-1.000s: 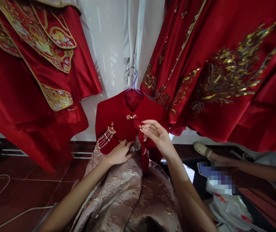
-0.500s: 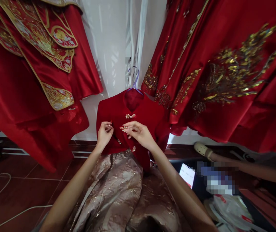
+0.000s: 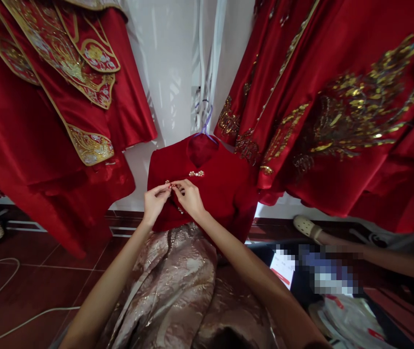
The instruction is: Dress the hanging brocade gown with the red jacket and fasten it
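Note:
A red jacket hangs on a purple hanger, its neck opening facing me. A beaded frog closure is fastened across its upper chest. Lower on the front, my left hand pinches one half of another beaded frog closure, mostly hidden by the fingertips. My right hand is closed in a pinch on the other half, its tips meeting the left ones. Below them another beaded fastener shows on the cloth. Shiny beige brocade fabric lies beneath the jacket, toward me.
Red embroidered garments hang at left, and a sequined red garment hangs at right. A lit phone and plastic packages lie at lower right, near another person's clog. A pale cable curves over the floor.
My right hand has moved left with its half of the frog closure and now meets my left hand. The jacket's right front panel has been drawn over toward the left one.

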`<state>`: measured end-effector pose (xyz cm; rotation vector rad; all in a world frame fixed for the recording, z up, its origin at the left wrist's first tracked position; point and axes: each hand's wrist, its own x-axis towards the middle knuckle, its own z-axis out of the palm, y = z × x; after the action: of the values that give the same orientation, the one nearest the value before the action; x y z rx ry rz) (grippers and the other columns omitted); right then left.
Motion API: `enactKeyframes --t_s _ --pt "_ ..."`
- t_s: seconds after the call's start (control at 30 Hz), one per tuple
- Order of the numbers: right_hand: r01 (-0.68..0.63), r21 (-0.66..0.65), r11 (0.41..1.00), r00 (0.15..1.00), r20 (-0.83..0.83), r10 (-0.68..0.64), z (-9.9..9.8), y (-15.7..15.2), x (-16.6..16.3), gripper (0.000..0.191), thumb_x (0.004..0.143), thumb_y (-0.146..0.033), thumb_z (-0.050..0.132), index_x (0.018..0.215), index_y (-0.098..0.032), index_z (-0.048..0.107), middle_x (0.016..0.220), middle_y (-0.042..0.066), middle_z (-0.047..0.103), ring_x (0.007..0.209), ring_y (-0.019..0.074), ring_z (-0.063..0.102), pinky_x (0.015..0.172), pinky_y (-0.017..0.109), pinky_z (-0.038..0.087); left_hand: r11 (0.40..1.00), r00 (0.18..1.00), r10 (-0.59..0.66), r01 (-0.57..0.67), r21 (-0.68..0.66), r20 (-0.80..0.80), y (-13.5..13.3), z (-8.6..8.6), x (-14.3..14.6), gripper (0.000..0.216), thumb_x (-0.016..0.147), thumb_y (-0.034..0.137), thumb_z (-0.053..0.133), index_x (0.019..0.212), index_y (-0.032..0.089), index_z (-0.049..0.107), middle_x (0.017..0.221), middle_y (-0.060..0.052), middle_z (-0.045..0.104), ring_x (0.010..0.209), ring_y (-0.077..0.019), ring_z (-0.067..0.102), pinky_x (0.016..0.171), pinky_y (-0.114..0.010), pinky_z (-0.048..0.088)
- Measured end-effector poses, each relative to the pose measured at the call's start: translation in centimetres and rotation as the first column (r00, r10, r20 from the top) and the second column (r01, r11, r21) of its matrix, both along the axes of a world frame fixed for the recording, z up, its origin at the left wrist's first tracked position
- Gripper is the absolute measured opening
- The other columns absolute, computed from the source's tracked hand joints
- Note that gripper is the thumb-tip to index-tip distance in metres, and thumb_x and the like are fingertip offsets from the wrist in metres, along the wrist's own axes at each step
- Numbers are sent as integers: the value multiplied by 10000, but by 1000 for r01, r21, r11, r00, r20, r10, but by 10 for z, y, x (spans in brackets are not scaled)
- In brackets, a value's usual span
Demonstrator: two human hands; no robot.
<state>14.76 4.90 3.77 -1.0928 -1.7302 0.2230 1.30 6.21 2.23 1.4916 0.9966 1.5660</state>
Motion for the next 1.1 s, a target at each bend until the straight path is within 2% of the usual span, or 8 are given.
enactKeyframes --t_s 0.37,0.47,0.57,0.63,0.7,0.8,0.97,1.1 --pt "81 7 997 997 -9 -81 -4 5 -4 215 866 -212 496 1018 -194 647 963 57 625 813 143 620 770 273 531 998 997 -11 17 66 -80 12 3 -8 237 662 284 704 831 118 692 863 -79 716 810 -183 666 829 -337 524" --pt "-26 -63 998 998 -53 22 -1 0 2 246 856 -223 510 1069 -189 630 973 61 643 830 141 637 749 271 552 997 998 -60 62 50 -22 16 -5 -7 228 675 258 682 860 137 624 851 -60 689 809 -160 651 828 -329 512" --pt "-228 -207 951 969 -147 200 0 -14 19 307 856 -248 513 1149 -200 592 1060 55 655 918 149 648 752 275 568 999 999 -21 20 39 36 13 -26 -1 241 690 182 628 901 172 514 848 -28 635 788 -131 631 785 -313 513" --pt "-317 -286 904 944 -186 272 -1 -27 34 284 865 -279 499 1111 -197 614 1071 49 662 926 152 654 755 282 570 998 998 8 -4 60 -69 5 -42 3 230 687 135 588 887 183 485 857 -20 599 788 -130 610 767 -314 509" --pt "-339 -351 873 940 -171 296 -4 -42 48 267 873 -310 485 1054 -191 642 1023 47 678 878 152 664 716 274 572 993 961 36 -4 114 -275 -6 -55 8 236 667 105 579 874 183 496 880 -25 573 826 -150 588 798 -341 494" --pt "-238 -411 880 970 -62 234 -11 -59 62 253 863 -334 502 1012 -196 651 915 39 693 738 138 660 598 240 548 976 841 127 -10 219 -526 -19 -64 14 293 657 113 609 924 184 510 943 -50 538 906 -196 551 843 -385 466" --pt "89 -307 948 984 176 -36 -37 -62 64 265 769 -352 639 943 -153 624 707 21 624 580 119 568 564 241 473 953 680 194 41 301 -707 -26 -62 19 313 734 173 600 1030 175 498 974 -84 516 952 -237 518 820 -382 453" --pt "71 -292 954 982 191 -14 -53 -56 59 214 741 -340 668 840 -160 612 748 27 601 599 109 551 577 232 458 944 595 247 32 330 -765 -29 -66 22 234 783 209 565 1005 155 517 906 -82 542 867 -231 528 770 -362 442"
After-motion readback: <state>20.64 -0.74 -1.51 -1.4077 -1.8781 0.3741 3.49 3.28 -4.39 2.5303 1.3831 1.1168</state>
